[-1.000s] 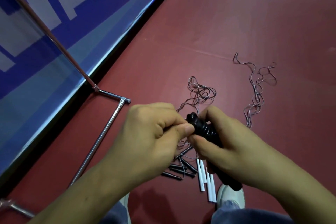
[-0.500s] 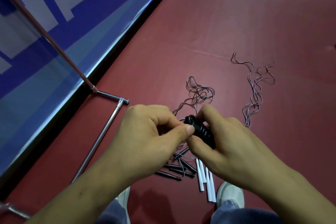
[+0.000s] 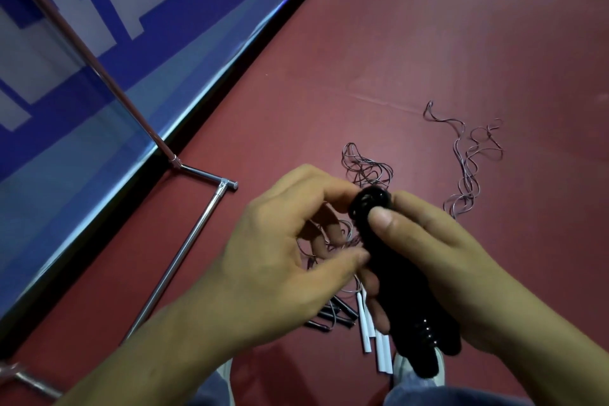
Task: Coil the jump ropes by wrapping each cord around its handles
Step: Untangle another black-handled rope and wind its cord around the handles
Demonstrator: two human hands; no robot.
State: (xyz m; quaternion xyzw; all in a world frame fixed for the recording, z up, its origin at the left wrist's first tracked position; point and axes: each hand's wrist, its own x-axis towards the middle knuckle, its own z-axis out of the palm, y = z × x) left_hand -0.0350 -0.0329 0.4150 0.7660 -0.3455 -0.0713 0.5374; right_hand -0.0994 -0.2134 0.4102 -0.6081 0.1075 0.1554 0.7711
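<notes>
My right hand (image 3: 438, 260) grips a pair of black jump-rope handles (image 3: 395, 277), thumb pressed near their top end. My left hand (image 3: 280, 254) is beside them, its fingers curled at the top end of the handles where the thin cord (image 3: 333, 241) loops between my palms. More of this thin cord lies tangled on the red floor (image 3: 365, 168) just beyond my hands. Under my hands on the floor lie several black handles (image 3: 333, 315) and white handles (image 3: 379, 346) of other ropes. Another loose cord (image 3: 471, 158) snakes on the floor to the right.
A blue and white banner (image 3: 99, 43) stands at the left on a chrome tube frame (image 3: 184, 247) whose foot reaches toward my hands. The red floor (image 3: 428, 26) stretches ahead and right. My white shoe (image 3: 438, 369) shows at the bottom.
The handles have tipped so their round top end now faces the camera. My right thumb moved up to that end, and my left hand opened slightly, showing the cord loop.
</notes>
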